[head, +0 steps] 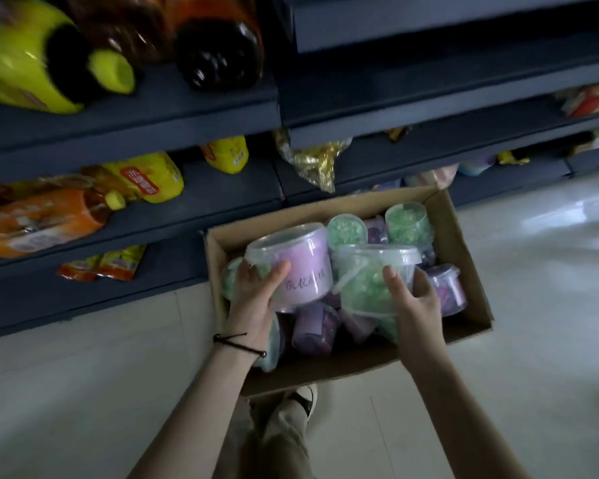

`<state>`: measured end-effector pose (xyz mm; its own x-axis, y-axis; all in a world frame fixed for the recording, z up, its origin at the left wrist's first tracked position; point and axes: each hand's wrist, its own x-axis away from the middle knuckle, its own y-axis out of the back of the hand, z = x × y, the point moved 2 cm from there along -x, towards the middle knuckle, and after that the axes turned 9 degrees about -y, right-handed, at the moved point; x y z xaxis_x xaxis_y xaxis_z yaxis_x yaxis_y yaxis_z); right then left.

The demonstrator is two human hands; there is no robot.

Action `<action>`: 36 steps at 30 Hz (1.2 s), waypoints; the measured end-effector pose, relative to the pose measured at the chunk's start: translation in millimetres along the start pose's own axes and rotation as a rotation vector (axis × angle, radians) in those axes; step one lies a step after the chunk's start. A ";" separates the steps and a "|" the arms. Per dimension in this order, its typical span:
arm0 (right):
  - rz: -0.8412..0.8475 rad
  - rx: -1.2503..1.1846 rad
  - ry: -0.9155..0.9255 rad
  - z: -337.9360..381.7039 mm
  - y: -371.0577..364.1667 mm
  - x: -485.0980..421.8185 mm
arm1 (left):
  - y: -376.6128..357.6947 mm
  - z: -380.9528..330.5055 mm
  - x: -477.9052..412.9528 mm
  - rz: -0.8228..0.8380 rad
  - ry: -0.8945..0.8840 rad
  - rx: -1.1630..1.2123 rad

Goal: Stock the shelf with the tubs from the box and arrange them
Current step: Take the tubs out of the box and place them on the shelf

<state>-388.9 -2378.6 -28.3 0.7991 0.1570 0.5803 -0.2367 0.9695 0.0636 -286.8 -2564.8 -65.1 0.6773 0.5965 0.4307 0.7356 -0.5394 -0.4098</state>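
Though judged light, stiff and slick, purple tub [293, 267] sits in left grip [256, 293], green tub [367, 278] in right grip [414, 300], each clasped round its sidewall.

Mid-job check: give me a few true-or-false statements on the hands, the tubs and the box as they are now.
1. The left hand grips the purple tub. True.
2. The right hand holds nothing. False: it grips the green tub.
3. The cardboard box sits on a shelf. False: it stands on the floor, in front of the shelves.
4. Other tubs lie in the box. True.
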 end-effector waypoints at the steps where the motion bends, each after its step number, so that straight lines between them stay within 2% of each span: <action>1: 0.055 0.005 0.011 19.9 -9.4 8.8 | -4.3 -23.9 5.5 0.017 -0.023 0.003; 6: 0.244 0.018 0.113 116.2 -60.1 61.2 | -19.8 -162.1 30.9 0.183 -0.240 -0.054; 10: 0.377 0.042 0.245 179.5 -109.5 113.2 | -16.0 -264.3 57.8 0.148 -0.470 -0.141; 17: 0.482 0.027 0.455 246.6 -206.3 224.5 | 49.3 -398.5 122.2 0.079 -0.692 -0.182; 22: 0.580 -0.014 0.542 265.7 -299.3 297.1 | 125.0 -486.9 152.2 -0.037 -0.742 -0.173; 26: 0.621 0.005 0.548 266.0 -362.7 322.0 | 169.2 -530.9 158.2 -0.085 -0.766 -0.195; 31: 0.564 0.026 0.541 265.7 -440.3 323.8 | 223.3 -575.8 139.7 -0.163 -0.777 -0.264; 36: 0.479 0.103 0.618 278.1 -508.5 296.8 | 257.1 -598.8 84.4 -0.266 -0.765 -0.311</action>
<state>-185.0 -2877.3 337.4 0.7521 0.6590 0.0089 -0.6591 0.7520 0.0134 -33.2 -3009.0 347.4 0.3703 0.9016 -0.2236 0.9141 -0.3965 -0.0853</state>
